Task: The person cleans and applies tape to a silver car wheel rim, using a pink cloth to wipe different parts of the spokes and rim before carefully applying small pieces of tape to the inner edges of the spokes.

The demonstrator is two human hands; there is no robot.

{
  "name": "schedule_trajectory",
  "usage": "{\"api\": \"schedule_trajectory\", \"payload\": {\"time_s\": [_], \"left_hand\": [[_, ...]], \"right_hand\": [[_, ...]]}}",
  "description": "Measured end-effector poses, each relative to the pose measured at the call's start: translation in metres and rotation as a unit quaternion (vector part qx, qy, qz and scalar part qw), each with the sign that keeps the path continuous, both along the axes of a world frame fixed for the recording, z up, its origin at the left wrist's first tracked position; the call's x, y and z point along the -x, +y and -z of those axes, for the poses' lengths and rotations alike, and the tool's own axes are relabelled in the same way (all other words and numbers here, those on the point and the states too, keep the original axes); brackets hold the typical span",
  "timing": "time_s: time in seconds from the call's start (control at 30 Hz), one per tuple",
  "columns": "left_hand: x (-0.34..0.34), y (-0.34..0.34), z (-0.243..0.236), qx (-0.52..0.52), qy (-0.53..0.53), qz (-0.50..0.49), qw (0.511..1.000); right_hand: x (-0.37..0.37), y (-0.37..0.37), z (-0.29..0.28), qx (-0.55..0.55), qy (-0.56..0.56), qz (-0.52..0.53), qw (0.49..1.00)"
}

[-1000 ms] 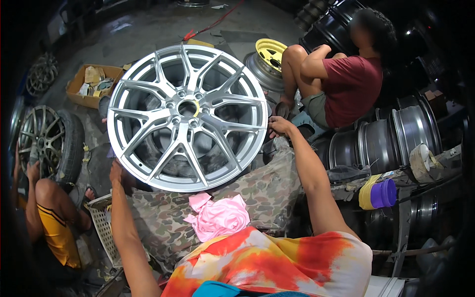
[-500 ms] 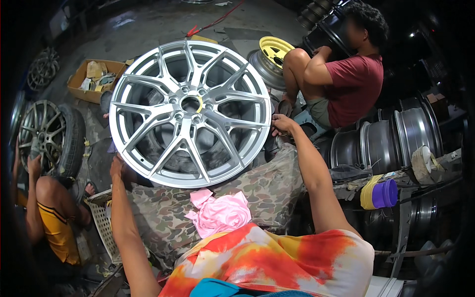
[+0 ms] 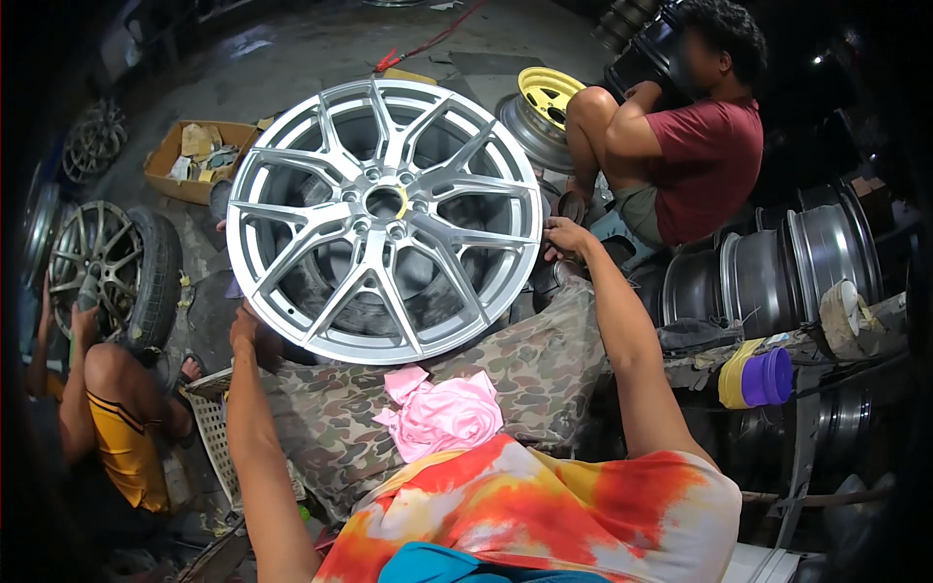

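A large silver multi-spoke wheel rim faces up in front of me, with a yellow mark inside its centre hole. At its lower left edge my left hand is closed on the rim, most of its fingers tucked out of sight beneath. My right hand grips the right edge, fingers curled around the outer lip. Under the near side of the rim lies camouflage cloth. A crumpled pink cloth rests on it, close to my body and apart from both hands.
On the right sits a person in a maroon shirt, beside a yellow-centred wheel. Several bare rims stand below them. At left, another person's hand holds a tool at a wheel. A cardboard box lies beyond.
The whole view has shifted slightly, so everything appears a little further right. Both my hands keep their hold on the wheel rim.
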State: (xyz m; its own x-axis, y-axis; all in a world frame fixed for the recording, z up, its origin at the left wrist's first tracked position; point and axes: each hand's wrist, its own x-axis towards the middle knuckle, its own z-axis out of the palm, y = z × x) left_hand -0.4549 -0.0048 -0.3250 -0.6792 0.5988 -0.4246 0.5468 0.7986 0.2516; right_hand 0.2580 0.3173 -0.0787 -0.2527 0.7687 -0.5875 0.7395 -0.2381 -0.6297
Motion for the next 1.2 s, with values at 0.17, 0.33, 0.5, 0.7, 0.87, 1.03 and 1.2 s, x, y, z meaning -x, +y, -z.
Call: {"api": "schedule_trajectory", "payload": {"time_s": [0.17, 0.33, 0.5, 0.7, 0.87, 1.03, 1.2], "left_hand": [[-0.013, 0.004, -0.009, 0.006, 0.009, -0.020, 1.000], [-0.015, -0.001, -0.011, -0.013, 0.016, 0.006, 1.000], [-0.012, 0.001, -0.001, -0.022, 0.008, -0.006, 1.000], [0.041, -0.013, 0.047, 0.006, -0.001, -0.015, 1.000], [0.062, 0.003, 0.084, -0.016, -0.025, 0.001, 1.000], [0.051, 0.013, 0.087, -0.047, -0.040, 0.002, 0.998], [0.078, -0.026, 0.075, -0.051, -0.011, -0.024, 0.998]], "right_hand": [[-0.009, -0.006, -0.003, 0.027, -0.006, 0.024, 0.999], [-0.010, -0.008, -0.006, 0.023, -0.003, 0.035, 0.999], [-0.011, -0.011, -0.007, 0.016, -0.003, 0.034, 0.999], [0.006, -0.012, -0.009, 0.012, -0.001, 0.025, 1.000], [-0.008, -0.009, -0.010, 0.013, 0.001, 0.039, 0.999], [-0.016, -0.011, -0.008, 0.013, -0.008, 0.041, 0.999], [0.007, -0.011, -0.009, 0.021, -0.004, 0.012, 1.000]]}}
